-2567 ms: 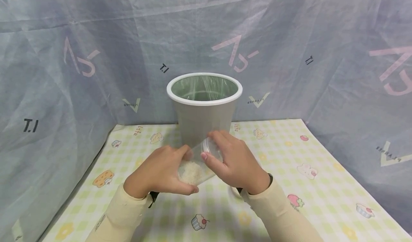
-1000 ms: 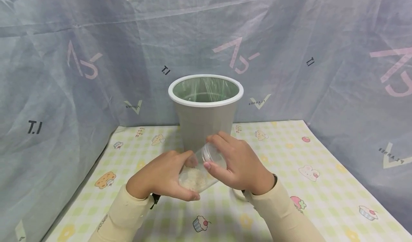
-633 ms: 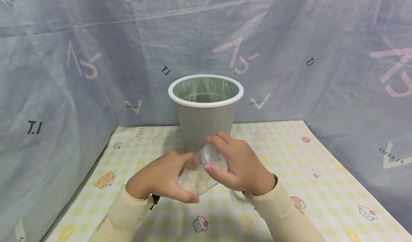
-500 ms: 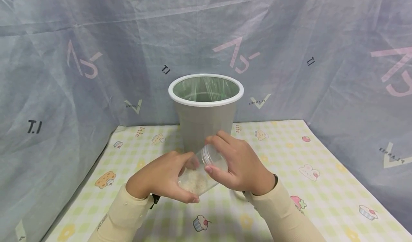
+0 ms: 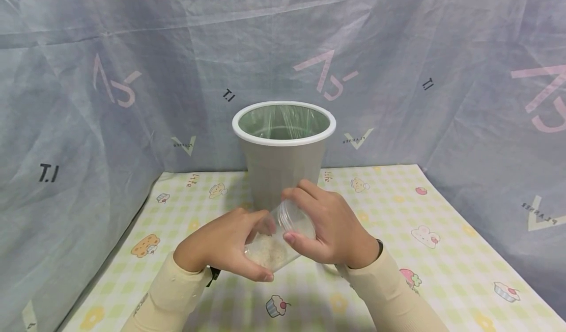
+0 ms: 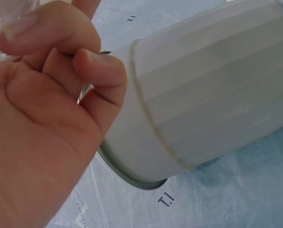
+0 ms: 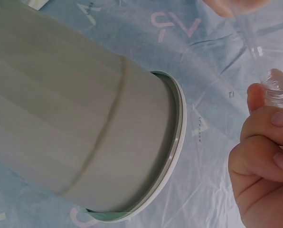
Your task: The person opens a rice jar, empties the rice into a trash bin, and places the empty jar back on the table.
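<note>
Backdrop (image 5: pixel 177 67), head view: grey-blue printed cloth rises behind the bin (image 5: pixel 283 167) and along both sides of it.
Jar (image 5: pixel 283 248): clear plastic, between my hands, in front of the bin and lower than its rim; white grains (image 5: pixel 267 253) lie toward its base.
Jar's long axis: slanted, ridged end up and rightward, base down and leftward.
Left hand (image 5: pixel 223 246): I have thumb and fingers wrapped around the body.
Right hand (image 5: pixel 331 226): I grip the ridged end; whether a cap sits there, I can't make out.
Pale round thing (image 5: pixel 329 269): in front of the bin and to its right, mostly hidden by my right wrist.
Checked tablecloth (image 5: pixel 391 229): spreads wide left and right of the bin; its near edge is cut off.
Bin's foot: partly covered by my hands.
Left wrist view: my palm and bent fingers beside the bin's rim; clear plastic is cut off beyond them.
Right wrist view: my bent fingers past the bin's rim, cropped, against clear ridged plastic.
</note>
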A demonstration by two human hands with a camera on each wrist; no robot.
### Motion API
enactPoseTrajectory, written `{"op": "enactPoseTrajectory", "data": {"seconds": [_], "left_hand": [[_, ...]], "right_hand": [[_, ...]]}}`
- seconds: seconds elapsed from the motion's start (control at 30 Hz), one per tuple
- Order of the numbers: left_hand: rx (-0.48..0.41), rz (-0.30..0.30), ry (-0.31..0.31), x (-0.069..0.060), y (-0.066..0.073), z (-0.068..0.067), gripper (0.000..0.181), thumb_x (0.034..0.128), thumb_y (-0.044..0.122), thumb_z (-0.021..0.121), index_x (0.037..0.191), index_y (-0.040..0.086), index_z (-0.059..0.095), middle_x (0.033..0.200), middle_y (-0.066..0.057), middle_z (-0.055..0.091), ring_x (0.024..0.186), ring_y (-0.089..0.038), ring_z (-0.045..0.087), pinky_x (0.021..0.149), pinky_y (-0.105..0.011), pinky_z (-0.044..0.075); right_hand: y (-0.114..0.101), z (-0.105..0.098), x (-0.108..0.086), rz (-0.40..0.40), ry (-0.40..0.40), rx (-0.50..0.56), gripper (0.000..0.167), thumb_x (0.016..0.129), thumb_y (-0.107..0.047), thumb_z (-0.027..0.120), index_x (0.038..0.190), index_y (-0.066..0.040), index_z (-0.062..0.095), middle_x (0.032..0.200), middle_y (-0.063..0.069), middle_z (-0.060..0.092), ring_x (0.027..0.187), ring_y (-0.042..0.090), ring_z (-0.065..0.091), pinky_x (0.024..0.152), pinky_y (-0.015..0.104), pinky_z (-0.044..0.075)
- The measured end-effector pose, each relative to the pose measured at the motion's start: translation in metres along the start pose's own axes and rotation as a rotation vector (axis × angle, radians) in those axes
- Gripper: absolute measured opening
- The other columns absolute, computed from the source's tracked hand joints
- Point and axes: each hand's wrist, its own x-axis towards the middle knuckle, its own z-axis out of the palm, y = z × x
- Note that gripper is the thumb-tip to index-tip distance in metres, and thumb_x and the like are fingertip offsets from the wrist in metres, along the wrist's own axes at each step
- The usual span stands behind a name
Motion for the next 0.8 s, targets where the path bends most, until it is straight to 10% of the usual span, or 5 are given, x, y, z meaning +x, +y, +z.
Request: {"op": "enactPoseTrajectory", "data": {"seconds": [0.8], "left_hand": [[-0.105, 0.091, -0.054, -0.0015, 0.0000, 0.0002, 0.054, 0.0697, 0.049, 0.089, 0.109, 0.024, 0.062, 0.058, 0.012, 0.037, 0.049, 0.004, 0.028, 0.044, -0.017, 0.031]], "right_hand": [[-0.0028, 0.0000, 0.0064, -0.168, 0.085, -0.006, 0.064, 0.099, -0.059, 0.037, 0.110, -0.004, 0.066, 0.089, 0.000, 0.055, 0.058, 0.004, 0.041, 0.051, 0.015, 0.039]]}}
